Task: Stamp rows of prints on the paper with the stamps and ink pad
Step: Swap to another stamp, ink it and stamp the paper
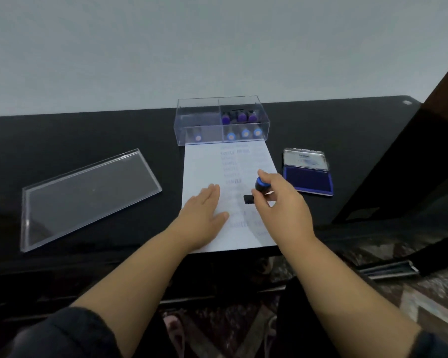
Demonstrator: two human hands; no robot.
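stamps: we count one (262, 186) in hand, seven in the box (221, 121)
paper (204, 166): one sheet on the table (88, 135), touching the box, faint blue prints in rows
pad (307, 180): one, lid up, right of paper
left hand (204, 215): flat on paper, fingers straight
right hand (282, 202): we see it gripping the stamp, base on paper
lid (88, 197): one, clear, well left

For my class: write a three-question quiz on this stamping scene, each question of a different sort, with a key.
1. True or false: the ink pad is closed.
2. Which hand grips the stamp? A left hand B right hand
3. Fill in: the left hand lies flat on the ____.

Key: 1 false, its lid stands open. 2 B. 3 paper.
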